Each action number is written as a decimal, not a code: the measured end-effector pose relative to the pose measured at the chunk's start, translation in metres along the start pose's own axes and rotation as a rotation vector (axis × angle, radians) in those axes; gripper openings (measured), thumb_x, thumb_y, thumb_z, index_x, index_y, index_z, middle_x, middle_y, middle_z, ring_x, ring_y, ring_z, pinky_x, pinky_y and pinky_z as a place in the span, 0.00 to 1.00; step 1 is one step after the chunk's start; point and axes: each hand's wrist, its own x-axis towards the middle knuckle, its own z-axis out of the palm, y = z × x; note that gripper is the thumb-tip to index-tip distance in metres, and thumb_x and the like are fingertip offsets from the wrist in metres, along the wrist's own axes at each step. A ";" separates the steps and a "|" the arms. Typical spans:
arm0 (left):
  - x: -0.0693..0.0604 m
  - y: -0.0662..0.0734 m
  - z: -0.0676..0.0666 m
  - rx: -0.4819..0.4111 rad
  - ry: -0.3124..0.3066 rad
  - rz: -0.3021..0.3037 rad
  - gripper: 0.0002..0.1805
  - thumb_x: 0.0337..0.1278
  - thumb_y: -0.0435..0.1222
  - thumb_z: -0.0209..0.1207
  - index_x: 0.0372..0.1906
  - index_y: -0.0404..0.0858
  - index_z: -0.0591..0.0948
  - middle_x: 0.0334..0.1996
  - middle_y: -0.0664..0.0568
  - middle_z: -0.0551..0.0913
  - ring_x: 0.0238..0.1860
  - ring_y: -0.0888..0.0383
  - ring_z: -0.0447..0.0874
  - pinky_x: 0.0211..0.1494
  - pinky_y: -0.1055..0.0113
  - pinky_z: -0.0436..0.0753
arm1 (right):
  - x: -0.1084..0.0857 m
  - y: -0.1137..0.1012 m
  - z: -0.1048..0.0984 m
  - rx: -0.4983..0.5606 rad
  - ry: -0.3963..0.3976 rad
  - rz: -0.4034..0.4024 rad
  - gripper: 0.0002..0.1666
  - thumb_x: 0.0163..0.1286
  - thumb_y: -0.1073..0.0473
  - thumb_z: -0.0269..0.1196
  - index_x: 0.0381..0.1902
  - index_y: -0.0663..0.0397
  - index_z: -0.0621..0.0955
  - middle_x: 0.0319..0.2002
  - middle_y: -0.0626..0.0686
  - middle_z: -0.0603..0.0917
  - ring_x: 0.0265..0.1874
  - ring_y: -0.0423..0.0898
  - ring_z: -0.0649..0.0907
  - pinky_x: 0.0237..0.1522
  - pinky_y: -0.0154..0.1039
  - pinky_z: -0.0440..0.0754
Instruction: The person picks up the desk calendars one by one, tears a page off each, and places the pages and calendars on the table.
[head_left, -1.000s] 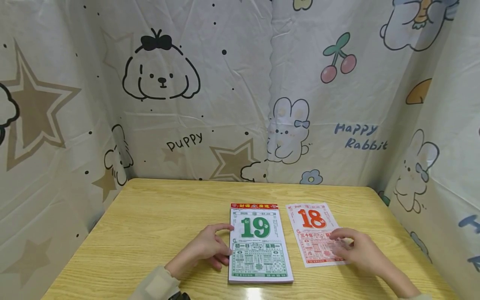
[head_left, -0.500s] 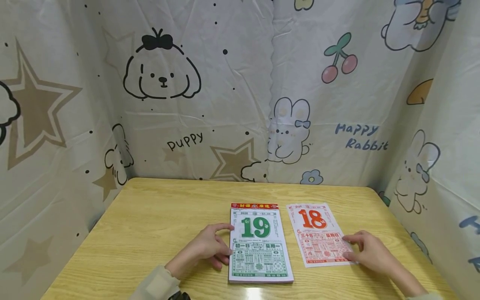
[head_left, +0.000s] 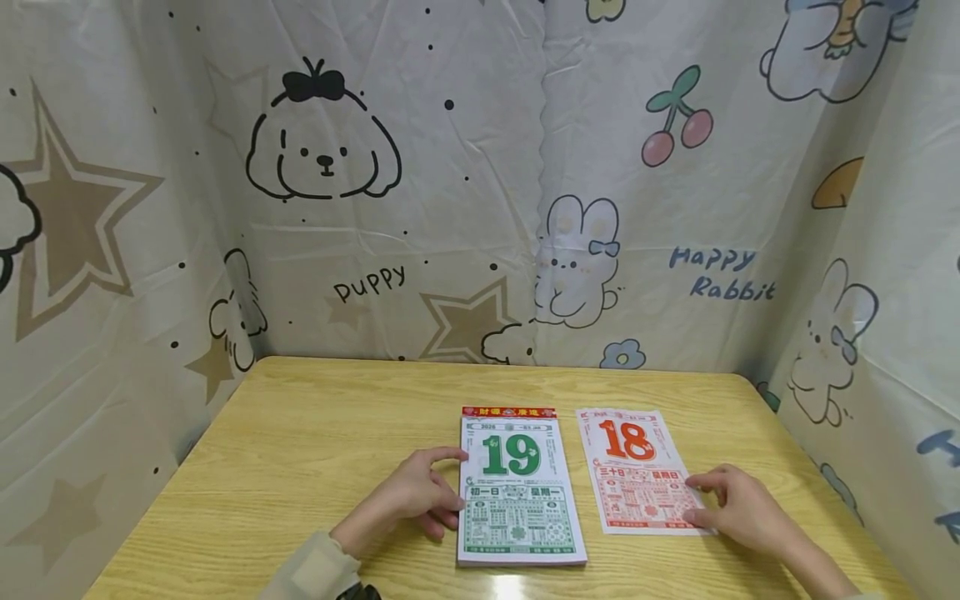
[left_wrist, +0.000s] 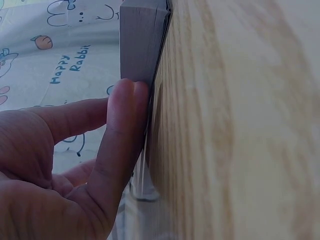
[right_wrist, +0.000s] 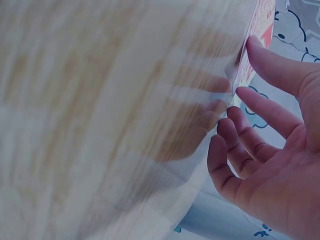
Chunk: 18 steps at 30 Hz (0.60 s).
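A thick tear-off calendar (head_left: pixel 517 492) lies on the table, a green 19 on its top page and a red band across its head. Along its left side, my left hand (head_left: pixel 416 490) touches the edge with extended index finger and thumb; the left wrist view shows fingertips against the stacked pages (left_wrist: pixel 142 42). To the right of the calendar lies a loose calendar sheet (head_left: pixel 637 475) with a red 18. My right hand (head_left: pixel 742 507) has its thumb and index finger spread at the sheet's right edge, the other fingers loosely bent in the right wrist view.
The wood-grain table (head_left: pixel 322 417) carries both papers near its front middle. A pale cartoon-printed curtain (head_left: pixel 465 167) closes off the back and both sides.
My right hand has slid from on top of the loose sheet to its right edge. The sheet has turned slightly, its lower end shifting left. My left hand and the calendar have stayed put.
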 end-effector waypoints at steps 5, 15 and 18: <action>0.000 0.001 0.000 0.003 0.005 -0.002 0.41 0.56 0.24 0.72 0.76 0.39 0.71 0.31 0.40 0.88 0.25 0.52 0.90 0.25 0.59 0.91 | -0.001 0.000 -0.001 0.007 -0.002 -0.017 0.29 0.55 0.51 0.83 0.51 0.61 0.90 0.37 0.50 0.79 0.28 0.43 0.70 0.28 0.36 0.65; -0.001 0.002 -0.004 0.003 -0.038 0.025 0.38 0.60 0.25 0.70 0.75 0.37 0.71 0.31 0.40 0.88 0.26 0.50 0.90 0.24 0.59 0.91 | 0.001 -0.011 -0.003 0.033 0.040 -0.018 0.25 0.61 0.52 0.79 0.52 0.61 0.89 0.41 0.52 0.82 0.29 0.43 0.72 0.26 0.35 0.67; -0.002 0.007 -0.015 0.042 -0.093 0.049 0.33 0.66 0.28 0.67 0.74 0.35 0.72 0.32 0.39 0.88 0.27 0.48 0.90 0.25 0.58 0.91 | 0.004 -0.027 -0.006 0.026 0.116 -0.051 0.24 0.67 0.51 0.76 0.54 0.61 0.88 0.46 0.57 0.85 0.34 0.48 0.78 0.30 0.38 0.75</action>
